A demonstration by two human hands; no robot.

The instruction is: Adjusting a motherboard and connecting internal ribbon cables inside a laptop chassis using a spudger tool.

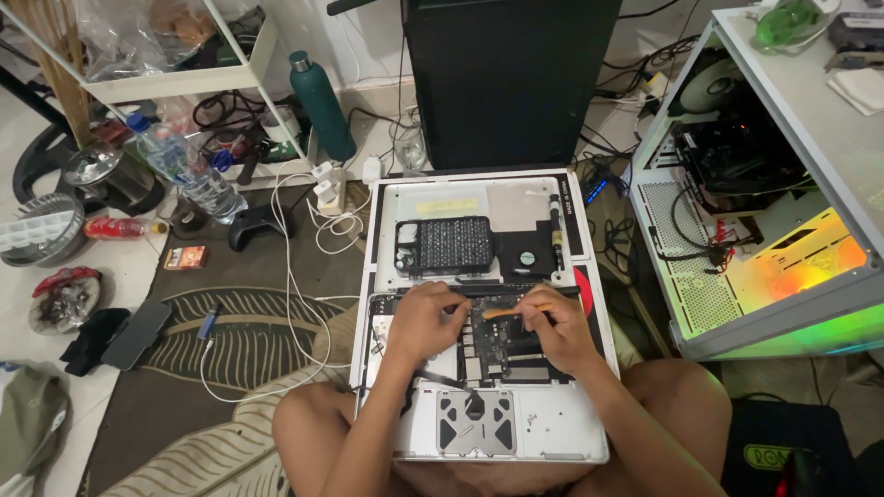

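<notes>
An opened laptop (479, 387) lay bottom-up across the person's lap, its front edge with the trackpad (475, 421) nearest the body and its back edge away, toward the detached lid (474, 225) on the floor mat (230, 340) beyond it. The board (493, 339) sat in the middle of the laptop, close to the back edge.

The right hand (551, 329) was over the board's right part, its grip pinched on an orange tool (505, 313). The tool's long axis ran nearly level, side to side across the laptop, from the right fingers leftward, with its tip pointing toward the left hand and meeting the board just beside that hand's fingertips.

The left hand (425, 320) rested on the board's left part, fingers curled and pressing down near the back edge; whether its grip pinched anything small could not be told. Both hands lay about equally near the spot where the tip met the board, the left a touch closer, the gap between them small.

A black tray of screwdriver bits (449, 245) lay on the lid, just beyond the laptop's back edge.
</notes>
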